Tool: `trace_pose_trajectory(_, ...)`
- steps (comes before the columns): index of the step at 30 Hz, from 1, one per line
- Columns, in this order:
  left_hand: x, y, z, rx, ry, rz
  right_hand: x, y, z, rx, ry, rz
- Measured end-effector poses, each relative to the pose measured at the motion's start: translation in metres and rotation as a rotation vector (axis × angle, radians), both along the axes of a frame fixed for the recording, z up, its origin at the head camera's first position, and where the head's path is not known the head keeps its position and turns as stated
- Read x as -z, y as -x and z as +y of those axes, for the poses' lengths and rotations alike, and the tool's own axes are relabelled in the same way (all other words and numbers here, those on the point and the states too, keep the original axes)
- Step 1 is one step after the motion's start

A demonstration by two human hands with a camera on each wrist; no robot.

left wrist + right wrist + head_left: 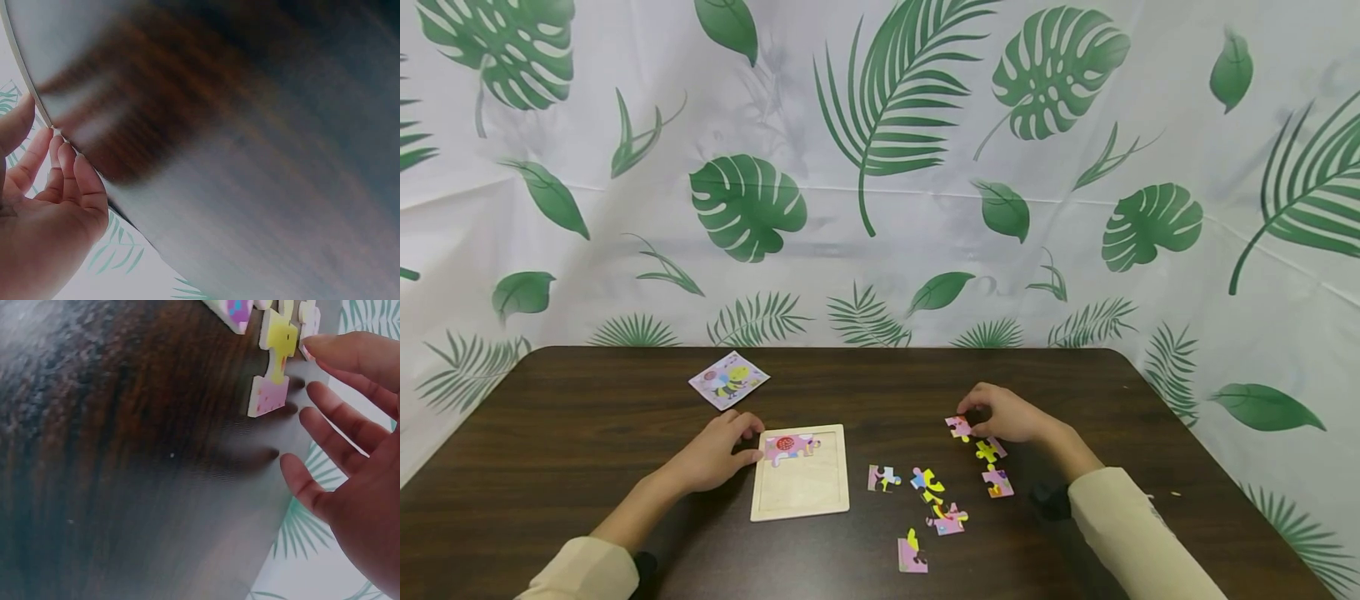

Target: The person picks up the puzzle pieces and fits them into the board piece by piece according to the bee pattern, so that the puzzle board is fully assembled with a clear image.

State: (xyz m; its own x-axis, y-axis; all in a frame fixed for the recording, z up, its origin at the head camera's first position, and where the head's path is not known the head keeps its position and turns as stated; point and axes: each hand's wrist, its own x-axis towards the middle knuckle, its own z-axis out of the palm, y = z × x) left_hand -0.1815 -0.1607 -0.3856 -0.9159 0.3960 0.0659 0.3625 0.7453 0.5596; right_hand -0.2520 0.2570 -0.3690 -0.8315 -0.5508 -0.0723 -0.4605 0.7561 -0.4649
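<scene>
Puzzle pieces (pixel 951 522) lie scattered on the dark table (pixel 865 392), right of the wooden tray (pixel 801 492); some fill its far left corner. Beyond our left hand (pixel 722 450) lies a picture card (pixel 730 380). Our left fingers, slightly bent, touch the tray's edge; our right hand (pixel 1011 414) pinches a pink piece (pixel 957 427), its other fingers spread.
</scene>
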Motion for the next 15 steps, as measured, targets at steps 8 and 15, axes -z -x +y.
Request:
trace_pose_trajectory(8,0.0004,0.0001,0.0007,-0.005,0.002,-0.011,0.0032,-0.0017,0.0022,-0.006,0.007,0.019)
trace_pose_trajectory(15,-0.0006,-0.0006,0.0013,-0.012,0.01,-0.012,0.0049,-0.0019,0.004,-0.011,0.012,0.034)
